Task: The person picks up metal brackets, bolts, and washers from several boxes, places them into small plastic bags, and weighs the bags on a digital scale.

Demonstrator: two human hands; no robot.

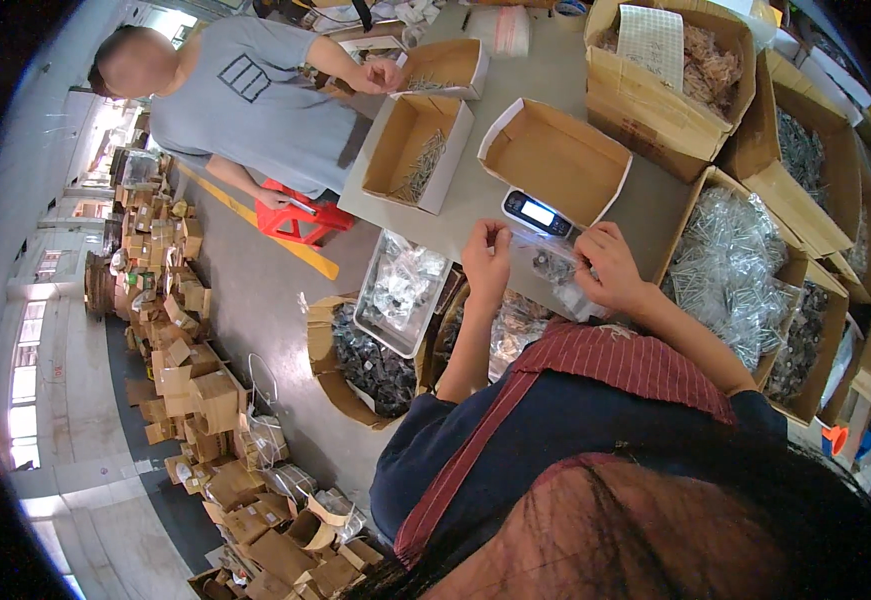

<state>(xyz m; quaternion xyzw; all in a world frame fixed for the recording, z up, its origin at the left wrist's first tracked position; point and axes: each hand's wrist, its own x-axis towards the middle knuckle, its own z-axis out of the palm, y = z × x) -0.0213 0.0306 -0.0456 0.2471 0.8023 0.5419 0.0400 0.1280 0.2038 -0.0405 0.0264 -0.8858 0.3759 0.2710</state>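
Observation:
Between my two hands hangs a small clear plastic bag (555, 268) with small dark metal-looking parts inside. My right hand (610, 270) is closed on its right edge, the fingers curled and pinching. At the opposite upper corner, my left hand (485, 258) has thumb and fingers drawn together on the film; the exact grip is too small to see well. Just beyond the bag, a digital scale (523, 207) shows a lit display. An open cardboard tray (555, 150) with bare brown inner walls rests at the scale, covering its far part.
Left of the tray, a cardboard box (391, 165) holds screws; another screw box (473, 70) stands behind. Large cartons (645, 130) line the right, including bagged screws (725, 270). A metal tray (417, 340) of bags sits left. Across the table stands a person (255, 110).

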